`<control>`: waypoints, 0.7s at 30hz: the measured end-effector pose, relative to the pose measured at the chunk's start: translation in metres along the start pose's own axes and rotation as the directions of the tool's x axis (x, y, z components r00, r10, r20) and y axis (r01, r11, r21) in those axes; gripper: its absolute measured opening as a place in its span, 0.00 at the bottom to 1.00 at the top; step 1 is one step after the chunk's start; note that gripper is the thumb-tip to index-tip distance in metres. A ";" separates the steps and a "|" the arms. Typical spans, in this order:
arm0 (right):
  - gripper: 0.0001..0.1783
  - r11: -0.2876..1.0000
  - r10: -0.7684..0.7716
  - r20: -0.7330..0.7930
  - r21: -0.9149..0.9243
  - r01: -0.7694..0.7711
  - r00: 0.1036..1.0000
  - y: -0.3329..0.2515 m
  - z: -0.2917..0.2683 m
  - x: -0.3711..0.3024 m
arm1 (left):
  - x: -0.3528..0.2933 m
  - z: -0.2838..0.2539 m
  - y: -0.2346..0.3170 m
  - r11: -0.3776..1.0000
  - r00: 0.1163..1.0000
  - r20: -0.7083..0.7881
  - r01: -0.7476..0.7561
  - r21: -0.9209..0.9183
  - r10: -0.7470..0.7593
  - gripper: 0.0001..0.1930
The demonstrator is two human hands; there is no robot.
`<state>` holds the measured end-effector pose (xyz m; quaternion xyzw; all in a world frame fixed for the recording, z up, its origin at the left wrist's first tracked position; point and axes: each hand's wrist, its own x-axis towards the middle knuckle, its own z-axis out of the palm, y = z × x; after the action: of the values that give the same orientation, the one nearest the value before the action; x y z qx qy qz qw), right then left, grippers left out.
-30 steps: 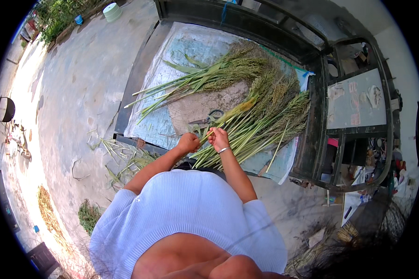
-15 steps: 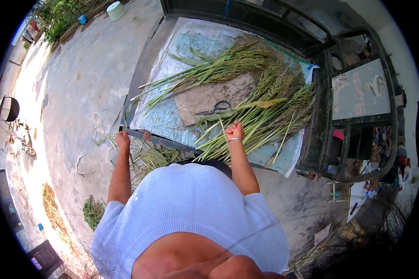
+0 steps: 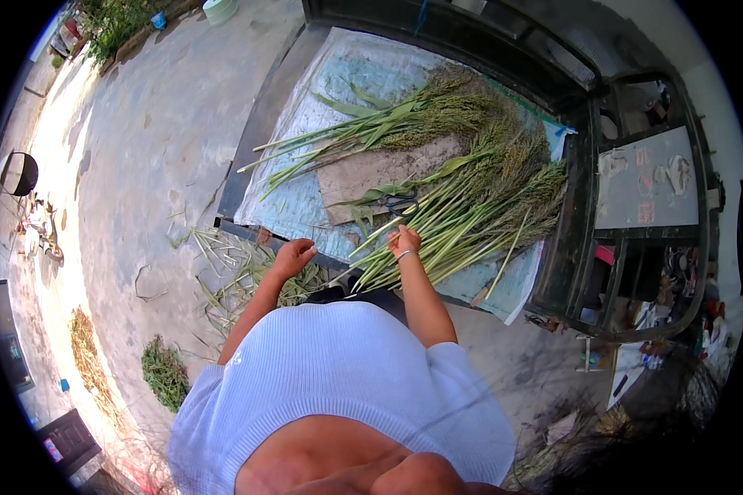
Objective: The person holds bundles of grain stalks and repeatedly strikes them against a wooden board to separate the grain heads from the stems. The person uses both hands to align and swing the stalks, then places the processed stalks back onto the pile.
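Note:
Over the near edge of a cloth-covered platform, my right hand (image 3: 404, 240), with a bracelet at the wrist, is closed on a green broomcorn stalk at the pile's cut ends. This broomcorn pile (image 3: 462, 216) spreads right, its bushy seed heads toward the far right. My left hand (image 3: 295, 256) is held just off the platform's front edge, fingers loosely extended, nothing visible in it. Black-handled scissors (image 3: 402, 204) lie partly under a leaf beside the pile. A second broomcorn bundle (image 3: 388, 124) rests farther back, stalks pointing left.
A brown board (image 3: 363, 177) lies on the pale blue cloth (image 3: 338, 74). A dark metal frame (image 3: 582, 206) bounds the platform's back and right. Stripped leaves (image 3: 256, 272) litter the concrete by the near edge; a green plant heap (image 3: 163, 371) sits at lower left.
My left hand has moved right, from the platform's left corner toward my right hand. The right hand has lowered slightly toward the stalks. The dry yellowish leaf by it no longer shows.

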<state>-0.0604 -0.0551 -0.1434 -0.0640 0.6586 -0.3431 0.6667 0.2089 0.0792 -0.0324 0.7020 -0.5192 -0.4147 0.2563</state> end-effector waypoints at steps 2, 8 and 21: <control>0.12 0.859 -0.235 -0.220 -0.503 0.096 0.947 0.002 -0.006 0.005 | 0.001 0.021 0.020 0.985 0.989 0.049 -0.143 0.094 0.139 0.16; 0.32 0.053 -0.622 0.234 -0.940 0.338 0.747 -0.067 0.020 -0.006 | -0.033 0.024 -0.013 0.936 0.967 0.182 0.109 0.334 -0.178 0.15; 0.05 -0.630 -0.415 0.772 -0.626 0.460 0.481 -0.113 0.123 0.061 | -0.100 0.010 -0.063 0.830 0.785 -0.268 0.530 -0.176 -0.558 0.10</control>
<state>0.0046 -0.2189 -0.1177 -0.8649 0.4964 0.0049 0.0743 0.2216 0.1945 -0.0560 0.8650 -0.2286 -0.3796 0.2355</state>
